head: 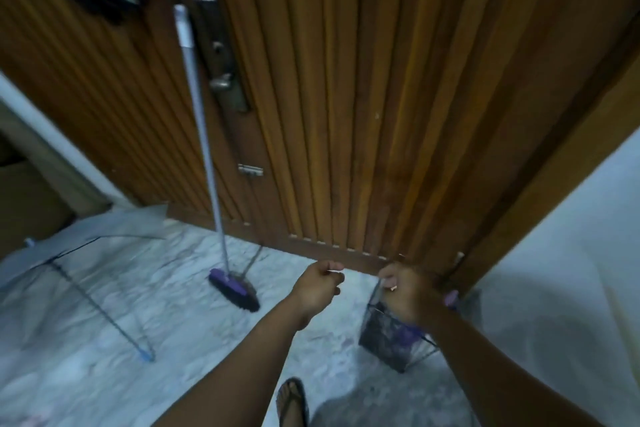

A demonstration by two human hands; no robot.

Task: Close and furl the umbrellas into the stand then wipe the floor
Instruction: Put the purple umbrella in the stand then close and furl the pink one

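Note:
An open clear umbrella point(79, 239) lies on its side on the marble floor at the left, its thin shaft ending in a blue handle point(146, 356). At the lower right a black mesh stand point(384, 343) sits by the door frame. A purple umbrella point(407, 333) shows inside the stand, mostly hidden by my arm. My right hand point(408, 293) is closed around its top, just above the stand. My left hand point(320, 284) hovers a little to the left with fingers pinched together; a small pale bit shows at the fingertips and blur hides what it is.
A long-handled broom point(207, 163) with a purple head point(233, 289) leans against the ribbed wooden door point(363, 97). My sandalled foot point(292, 402) stands near the stand. A white wall point(561, 270) closes the right side, and a cardboard box point(24, 198) is at the far left.

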